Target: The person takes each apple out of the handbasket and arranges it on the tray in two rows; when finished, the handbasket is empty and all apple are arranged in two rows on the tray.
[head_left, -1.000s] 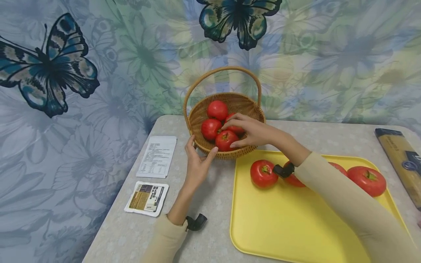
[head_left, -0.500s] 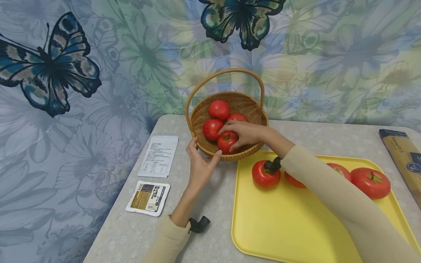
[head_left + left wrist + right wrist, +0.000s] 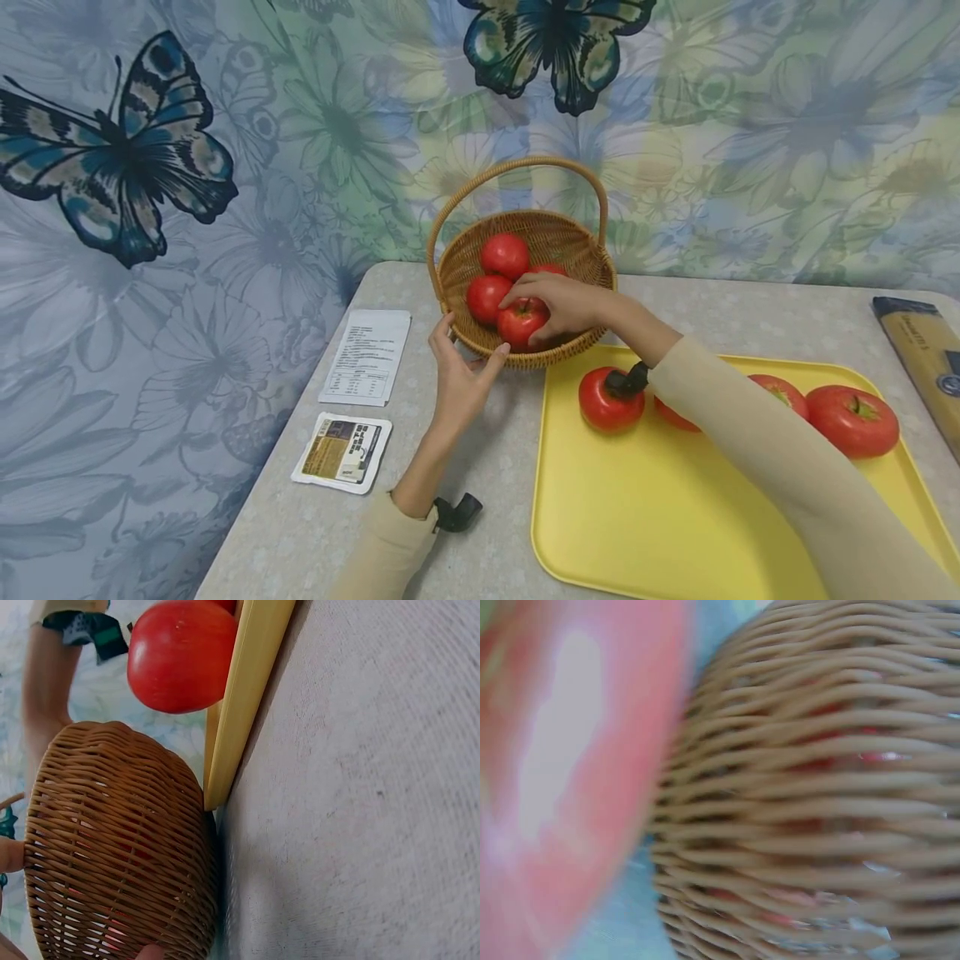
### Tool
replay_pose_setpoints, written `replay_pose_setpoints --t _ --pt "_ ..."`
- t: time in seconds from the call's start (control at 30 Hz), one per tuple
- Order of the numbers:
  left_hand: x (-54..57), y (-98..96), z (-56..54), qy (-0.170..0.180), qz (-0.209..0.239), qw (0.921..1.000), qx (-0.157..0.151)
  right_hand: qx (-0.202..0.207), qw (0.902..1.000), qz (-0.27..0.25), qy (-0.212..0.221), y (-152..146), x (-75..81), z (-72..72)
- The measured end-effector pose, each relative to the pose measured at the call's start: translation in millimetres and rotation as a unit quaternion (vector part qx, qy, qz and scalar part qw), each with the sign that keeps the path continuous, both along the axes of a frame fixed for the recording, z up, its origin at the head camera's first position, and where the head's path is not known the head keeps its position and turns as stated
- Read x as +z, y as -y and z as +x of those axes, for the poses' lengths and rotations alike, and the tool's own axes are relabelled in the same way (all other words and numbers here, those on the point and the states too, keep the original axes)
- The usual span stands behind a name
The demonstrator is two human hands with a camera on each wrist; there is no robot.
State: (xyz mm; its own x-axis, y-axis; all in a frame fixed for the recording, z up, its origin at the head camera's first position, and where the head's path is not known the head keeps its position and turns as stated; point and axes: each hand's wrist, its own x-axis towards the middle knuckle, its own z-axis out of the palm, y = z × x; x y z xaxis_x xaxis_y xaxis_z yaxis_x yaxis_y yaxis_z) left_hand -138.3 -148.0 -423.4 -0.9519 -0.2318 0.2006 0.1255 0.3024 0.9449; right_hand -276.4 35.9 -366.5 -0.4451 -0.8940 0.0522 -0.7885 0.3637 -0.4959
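Grey table (image 3: 495, 558): one basket (image 3: 540, 360), four tomatoes (image 3: 506, 256) inside; right grip (image 3: 558, 302) holds one tomato (image 3: 519, 325), left grip (image 3: 462, 387) the basket

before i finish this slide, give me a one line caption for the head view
Left hand touching a wicker basket, right hand gripping a tomato inside it, a yellow tray alongside.

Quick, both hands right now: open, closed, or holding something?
Left hand: holding the basket at its rim.
Right hand: holding a red tomato, fingers and thumb around it, inside the basket.
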Motion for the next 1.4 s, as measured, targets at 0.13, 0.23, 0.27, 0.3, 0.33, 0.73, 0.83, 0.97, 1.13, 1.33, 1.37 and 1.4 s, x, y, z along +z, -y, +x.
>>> replay_pose_setpoints --t 0.13,0.23,0.27,0.3,0.33,0.73,0.83,0.97,1.13,1.33,1.37,1.4 --pt "0.5 -1.1 -0.4 -0.002 -0.001 1.0000 -0.003 -0.024 0.9979 -0.055 -0.023 -16.2 20.5 11.1" --pt "-0.1 -1.3 -0.6 -0.004 -0.002 1.0000 -0.006 -0.040 0.9951 -0.082 -0.037 -33.2 36.9 24.2" --pt "-0.5 -1.4 -0.6 -0.004 -0.001 1.0000 -0.006 -0.045 0.9942 -0.088 -0.042 -39.9 41.2 29.4" --pt "-0.9 -1.4 -0.7 -0.003 0.000 1.0000 -0.007 -0.046 0.9932 -0.095 -0.049 -46.7 44.7 34.6" --pt "-1.2 -1.4 -0.6 -0.002 0.001 1.0000 -0.008 -0.047 0.9923 -0.101 -0.055 -54.1 47.2 40.4" --pt "-0.6 0.9 -1.5 -0.001 -0.009 0.9998 -0.019 -0.050 0.9889 -0.102 -0.095 -120.3 22.8 128.1" --pt "0.2 1.3 -0.7 -0.002 -0.008 0.9998 -0.015 -0.047 0.9936 -0.075 -0.070 -124.0 7.7 149.7" --pt "-0.1 0.7 -0.7 -0.010 -0.007 0.9998 -0.018 -0.044 0.9959 -0.055 -0.057 -126.9 -10.6 170.1" --pt "0.1 0.5 -0.8 -0.009 -0.010 0.9997 -0.018 -0.040 0.9952 -0.063 -0.064 -128.1 -30.5 180.9" --pt "0.6 0.6 0.7 -0.007 -0.010 0.9998 -0.017 -0.042 0.9946 -0.069 -0.065 -128.3 -47.0 186.4" --pt "0.9 0.6 1.0 -0.007 -0.009 0.9998 -0.017 -0.043 0.9944 -0.070 -0.067 -128.1 -48.6 187.1" --pt "1.2 0.7 1.3 -0.007 -0.008 0.9998 -0.017 -0.044 0.9942 -0.070 -0.069 -128.0 -49.9 187.8"
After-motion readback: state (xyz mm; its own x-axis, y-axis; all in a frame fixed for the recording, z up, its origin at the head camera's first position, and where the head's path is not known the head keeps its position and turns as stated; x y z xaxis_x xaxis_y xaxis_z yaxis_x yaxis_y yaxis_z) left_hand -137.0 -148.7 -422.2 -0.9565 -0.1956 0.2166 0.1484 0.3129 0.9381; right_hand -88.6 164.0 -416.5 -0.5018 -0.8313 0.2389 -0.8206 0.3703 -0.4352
